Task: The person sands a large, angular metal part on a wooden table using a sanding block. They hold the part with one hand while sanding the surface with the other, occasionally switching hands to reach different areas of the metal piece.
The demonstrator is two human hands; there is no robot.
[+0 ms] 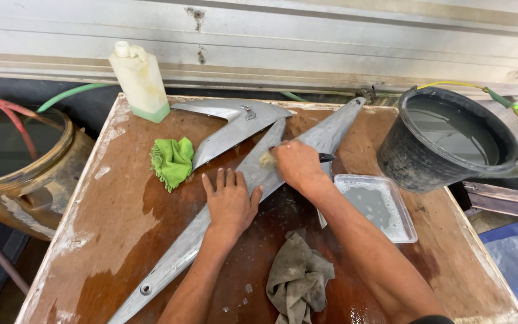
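The long grey panel lies slantwise across the wet wooden table, its upper end near the far edge and its lower end toward the near left corner. The left hand rests flat and open on it, fingers spread, pinning it. The right hand is closed around a small pale pad pressed on the panel (a dark handle pokes out beyond the knuckles, though what it belongs to I cannot tell). The likely trouble is slip: the board is slick, so a hard stroke could skate the panel out from under the flat palm. The tray of soapy water sits just beside the right forearm, where a swing of the elbow could knock it. The bucket stands at the table's far right corner and could tip if jolted.
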